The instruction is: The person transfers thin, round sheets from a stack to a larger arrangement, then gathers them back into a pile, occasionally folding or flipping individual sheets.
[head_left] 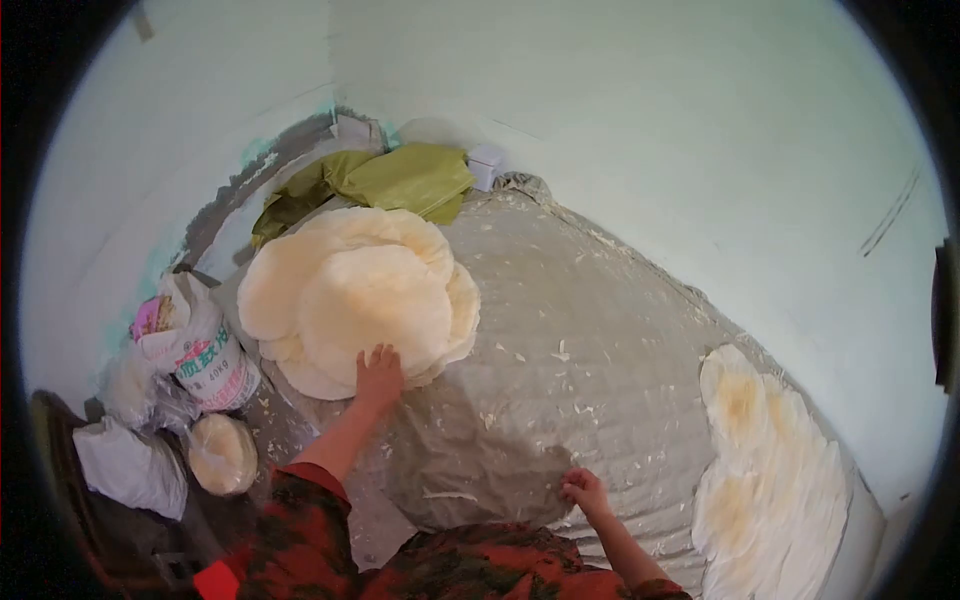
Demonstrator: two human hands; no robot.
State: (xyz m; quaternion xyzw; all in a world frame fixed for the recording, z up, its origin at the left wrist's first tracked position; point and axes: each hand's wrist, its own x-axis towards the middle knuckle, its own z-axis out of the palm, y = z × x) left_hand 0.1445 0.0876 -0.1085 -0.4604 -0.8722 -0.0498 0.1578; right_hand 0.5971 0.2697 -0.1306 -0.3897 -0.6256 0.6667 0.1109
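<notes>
A broad pile of thin, round, pale flatbreads [375, 295] lies on the grey cloth [570, 340], toward the back left. My left hand [379, 374] rests on the near edge of this pile, its fingers spread over the top flatbread. Close to my body, above the cloth, my right hand [583, 490] has its fingers curled together. Whatever they may hold is too small to make out. Farther right, more flatbreads with browned patches [765, 475] overlap in a long row. Pale crumbs and flakes are scattered across the cloth.
A printed white sack [208, 355] stands at the left, near a clear bag of round flatbreads [222, 455] and a white plastic bag [130, 468]. Behind the pile lie an olive-green bag [410, 180] and a small white box [486, 167]. Pale walls [640, 120] bound the back and right.
</notes>
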